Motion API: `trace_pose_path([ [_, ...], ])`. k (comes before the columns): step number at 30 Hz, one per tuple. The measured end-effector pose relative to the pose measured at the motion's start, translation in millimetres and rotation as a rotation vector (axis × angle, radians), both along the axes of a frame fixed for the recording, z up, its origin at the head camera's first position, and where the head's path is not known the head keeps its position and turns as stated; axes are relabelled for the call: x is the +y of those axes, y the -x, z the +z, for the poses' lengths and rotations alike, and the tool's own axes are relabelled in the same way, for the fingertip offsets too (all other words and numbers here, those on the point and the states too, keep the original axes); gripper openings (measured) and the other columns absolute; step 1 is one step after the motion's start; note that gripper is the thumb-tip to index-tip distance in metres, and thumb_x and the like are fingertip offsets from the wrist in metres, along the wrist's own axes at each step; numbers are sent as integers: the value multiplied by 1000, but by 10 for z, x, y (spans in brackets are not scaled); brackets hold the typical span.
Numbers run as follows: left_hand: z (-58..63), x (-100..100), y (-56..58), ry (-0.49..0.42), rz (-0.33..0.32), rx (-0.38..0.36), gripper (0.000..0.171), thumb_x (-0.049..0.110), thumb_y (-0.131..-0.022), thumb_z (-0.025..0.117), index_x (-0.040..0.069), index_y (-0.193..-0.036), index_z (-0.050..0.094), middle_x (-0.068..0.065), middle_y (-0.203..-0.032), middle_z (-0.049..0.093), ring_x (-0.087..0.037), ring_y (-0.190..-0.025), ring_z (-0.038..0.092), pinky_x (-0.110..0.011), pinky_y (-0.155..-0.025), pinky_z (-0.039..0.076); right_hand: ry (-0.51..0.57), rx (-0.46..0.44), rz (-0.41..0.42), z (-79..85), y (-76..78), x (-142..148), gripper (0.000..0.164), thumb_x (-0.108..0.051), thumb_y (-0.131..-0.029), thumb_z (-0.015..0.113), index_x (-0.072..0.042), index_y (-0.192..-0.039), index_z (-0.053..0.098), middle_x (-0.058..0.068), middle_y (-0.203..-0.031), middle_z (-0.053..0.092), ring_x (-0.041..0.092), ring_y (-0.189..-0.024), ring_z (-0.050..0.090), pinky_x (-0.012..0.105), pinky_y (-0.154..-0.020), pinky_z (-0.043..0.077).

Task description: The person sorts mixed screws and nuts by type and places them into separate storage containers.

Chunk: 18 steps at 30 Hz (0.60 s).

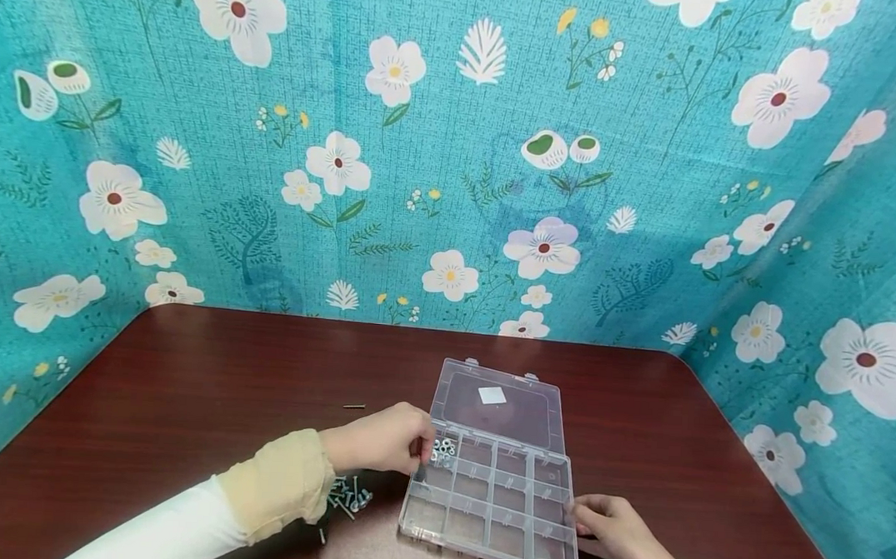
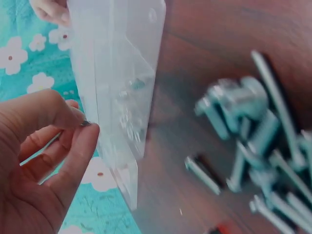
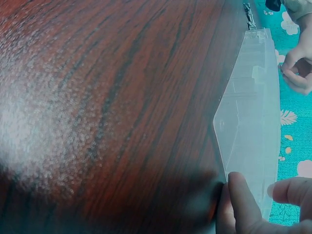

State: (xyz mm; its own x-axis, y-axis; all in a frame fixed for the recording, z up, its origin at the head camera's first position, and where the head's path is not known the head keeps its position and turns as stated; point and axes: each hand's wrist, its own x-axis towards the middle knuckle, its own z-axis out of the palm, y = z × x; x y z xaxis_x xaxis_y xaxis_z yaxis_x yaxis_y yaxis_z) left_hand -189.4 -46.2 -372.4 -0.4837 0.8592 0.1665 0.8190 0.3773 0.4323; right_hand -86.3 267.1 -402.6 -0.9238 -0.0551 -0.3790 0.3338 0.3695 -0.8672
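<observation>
While the Box Is Held at Its Right Edge, a Small Part Is Pinched by Its Left Side

While the right edge of the clear plastic box is gripped between the thumb and fingers of the right hand, the small part is clasped between the thumb and a fingertip of the left hand, close to the left edge of the box. What kind of metal piece it is cannot be told, since most of it is hidden by the fingertips. The two hands are set well apart, at opposite sides of the box.

The box is laid flat on a reddish-brown table, its lid opened out on the far side and marked with a white sticker. Its inside is divided into compartments, and nuts are gathered in the far left one. To the left of the box, a pile of screws is seen, partly covered in the head view by a cream cuff. A single screw is placed farther back, left of the box's lid. Behind the box, a turquoise floral cloth is hung.
</observation>
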Motion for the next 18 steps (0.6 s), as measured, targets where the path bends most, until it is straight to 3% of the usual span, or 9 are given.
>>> trace_pose_path([
  [9, -10, 164, -37, 42, -25, -101, 13, -4, -68, 63, 9, -69, 63, 3, -70, 61, 3, -60, 51, -8, -56, 41, 10, -10, 6, 1, 14, 7, 44, -12, -95, 46, 27, -112, 42, 13, -95, 61, 18, -85, 59, 43, -79, 54],
  [13, 23, 121, -24, 41, -20, -142, 13, -4, -70, 65, 10, -72, 64, 3, -72, 63, 4, -61, 52, -9, -57, 42, 20, -8, 10, 0, 13, 13, 43, -12, -94, 45, 27, -112, 42, 11, -94, 61, 17, -85, 58, 43, -78, 54],
  [18, 1, -17, 51, 14, 10, -137, 11, -2, -71, 64, 8, -75, 65, 6, -71, 62, 4, -62, 52, -11, -59, 45, 24, 3, 18, -16, 3, 26, 45, -13, -95, 46, 28, -112, 42, 11, -93, 60, 16, -84, 57, 43, -79, 54],
])
